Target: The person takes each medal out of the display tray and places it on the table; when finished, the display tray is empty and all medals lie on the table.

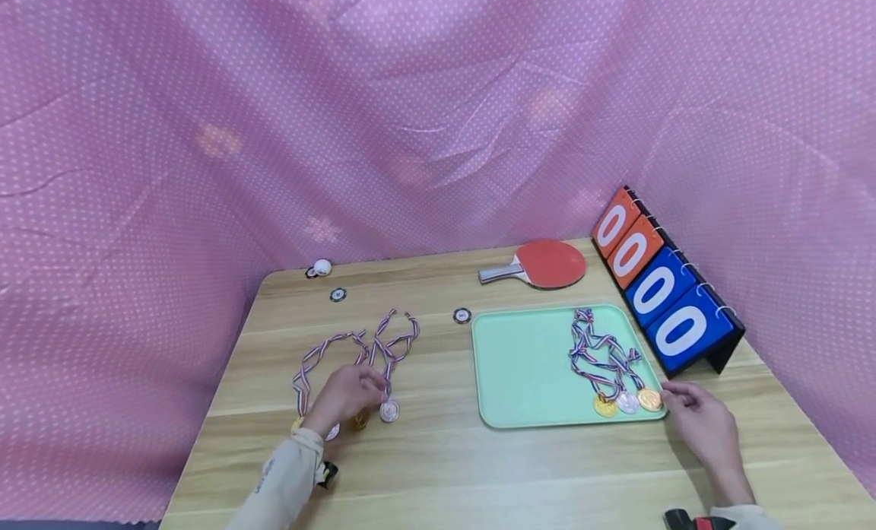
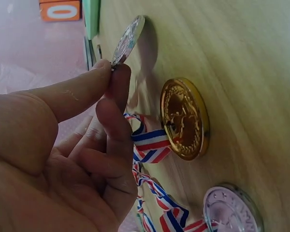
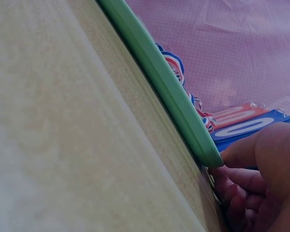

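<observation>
so left hand (image 1: 347, 394) pinches silver medal (image 1: 389, 411), right hand (image 1: 705, 425) pinches tray (image 1: 520, 370), ribbons (image 2: 152, 139) bunched beside the left could snag and drag gold medal (image 2: 184, 119)

Just left of centre in the lower half of the frame, your left hand (image 1: 347, 399) pinches the edge of a round, shiny silver-coloured medal (image 1: 389, 411) on a red, white and blue striped ribbon (image 1: 387, 369), its disc tilted. At lower right, the pale green rectangular tray (image 1: 520, 370), round-cornered with a raised rim, lies face up, three ribboned medals in its right part, your right hand (image 1: 705, 431) pinching its lower right corner.
</observation>
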`<state>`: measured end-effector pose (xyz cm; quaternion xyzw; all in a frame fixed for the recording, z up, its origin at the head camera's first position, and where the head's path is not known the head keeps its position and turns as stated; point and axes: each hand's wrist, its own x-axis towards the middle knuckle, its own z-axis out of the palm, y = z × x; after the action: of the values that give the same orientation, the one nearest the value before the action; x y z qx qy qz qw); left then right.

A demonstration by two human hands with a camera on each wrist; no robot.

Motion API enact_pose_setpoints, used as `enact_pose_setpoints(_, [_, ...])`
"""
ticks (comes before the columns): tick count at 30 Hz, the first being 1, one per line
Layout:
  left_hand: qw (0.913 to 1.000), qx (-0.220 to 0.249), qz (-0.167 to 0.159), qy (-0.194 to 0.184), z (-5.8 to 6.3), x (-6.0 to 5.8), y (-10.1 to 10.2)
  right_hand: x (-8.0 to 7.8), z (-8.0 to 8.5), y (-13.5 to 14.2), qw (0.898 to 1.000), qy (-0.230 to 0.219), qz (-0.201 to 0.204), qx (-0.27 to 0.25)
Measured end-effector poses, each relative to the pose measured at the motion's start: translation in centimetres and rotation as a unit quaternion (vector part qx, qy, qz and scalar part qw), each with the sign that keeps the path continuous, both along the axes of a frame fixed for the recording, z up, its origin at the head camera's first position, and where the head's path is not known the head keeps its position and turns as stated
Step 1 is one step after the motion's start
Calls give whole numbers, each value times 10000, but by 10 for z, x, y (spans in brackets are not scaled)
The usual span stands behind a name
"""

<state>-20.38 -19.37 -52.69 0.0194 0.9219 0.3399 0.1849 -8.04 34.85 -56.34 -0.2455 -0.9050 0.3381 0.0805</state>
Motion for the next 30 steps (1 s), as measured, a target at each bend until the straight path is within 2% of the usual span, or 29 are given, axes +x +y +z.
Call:
enact_pose_setpoints(4, [9997, -219, -27, 79, -1, 4, 3, 0, -3, -1, 10000, 6, 0, 15])
enact_pose_setpoints(14, [9990, -227, -149, 354, -5, 9, 8, -1, -6, 1, 9999, 129, -42, 51])
enact_pose_setpoints(20, [9982, -430, -265, 322, 3, 6, 14, 0, -4, 1, 9999, 97, -60, -20])
enact_pose_setpoints(24, [9965, -497, -357, 575, 14, -1, 28, 0, -2, 3, 9998, 194, -34, 13])
enact_pose_setpoints(30, [9966, -30, -552, 612, 26, -11, 72, 1, -4, 1, 9994, 328, 73, -11])
